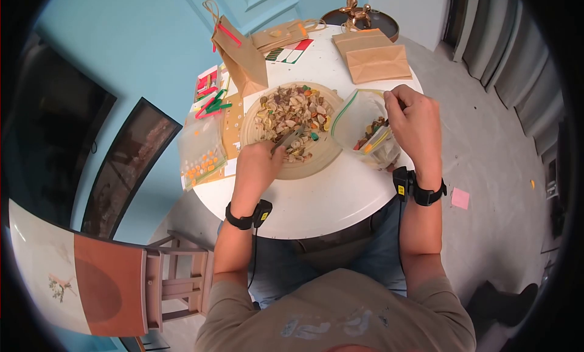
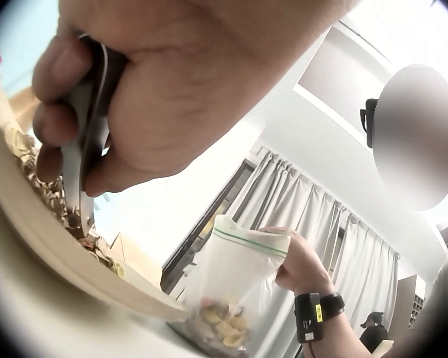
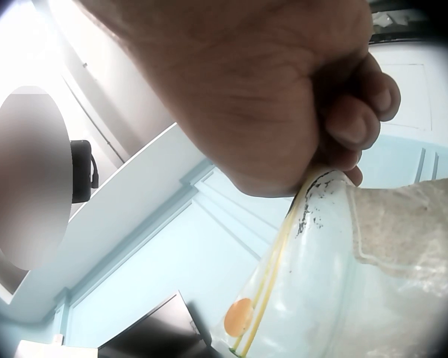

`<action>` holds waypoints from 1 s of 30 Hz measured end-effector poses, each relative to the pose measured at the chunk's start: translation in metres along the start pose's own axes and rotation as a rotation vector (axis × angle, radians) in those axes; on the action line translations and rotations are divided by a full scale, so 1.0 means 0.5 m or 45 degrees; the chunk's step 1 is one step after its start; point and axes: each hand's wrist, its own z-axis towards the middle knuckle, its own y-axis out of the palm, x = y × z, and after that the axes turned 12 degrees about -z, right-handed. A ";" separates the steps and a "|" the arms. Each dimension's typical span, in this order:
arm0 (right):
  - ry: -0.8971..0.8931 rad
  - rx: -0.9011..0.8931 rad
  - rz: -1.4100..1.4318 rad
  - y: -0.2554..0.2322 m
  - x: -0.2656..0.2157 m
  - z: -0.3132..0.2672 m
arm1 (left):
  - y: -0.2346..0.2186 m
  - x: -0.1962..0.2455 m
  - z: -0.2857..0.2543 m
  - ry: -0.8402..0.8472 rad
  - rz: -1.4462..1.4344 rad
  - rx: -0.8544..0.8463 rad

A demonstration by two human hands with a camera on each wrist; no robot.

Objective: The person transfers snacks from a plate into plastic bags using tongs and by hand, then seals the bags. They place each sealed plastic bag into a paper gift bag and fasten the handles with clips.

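Observation:
Over the near left part of a round, pale wooden tray [image 1: 331, 163], my left hand [image 1: 258, 169] grips metal tongs [image 2: 73, 168]. Their tips reach into a heap of dried potpourri [image 1: 295, 102], a mix of brown, cream, orange and green pieces. To the right, my right hand [image 1: 415, 121] pinches the top edge of a clear zip bag [image 1: 353, 124] with its mouth open. Dried pieces [image 2: 222, 324] fill the bottom of the bag, which stands by the tray's right side. An orange round sticker [image 3: 239, 318] shows near its zip strip in the right wrist view.
Behind the tray stands an upright kraft paper bag [image 1: 240, 57]; folded kraft bags [image 1: 374, 57] lie at the back right. Red and green clips [image 1: 213, 102] and a bag with orange stickers [image 1: 204, 160] lie at the left. The white table's rounded edge [image 1: 292, 233] is nearest my body.

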 end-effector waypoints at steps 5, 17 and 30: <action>-0.015 -0.028 0.031 0.007 -0.015 -0.004 | -0.066 0.039 -0.019 -0.033 -0.068 0.110; -0.069 -0.063 0.010 0.023 -0.024 -0.009 | -0.075 0.207 -0.044 0.282 -0.233 0.089; 0.105 0.039 -0.068 -0.033 0.003 0.003 | 0.055 0.081 0.052 0.066 0.059 -0.107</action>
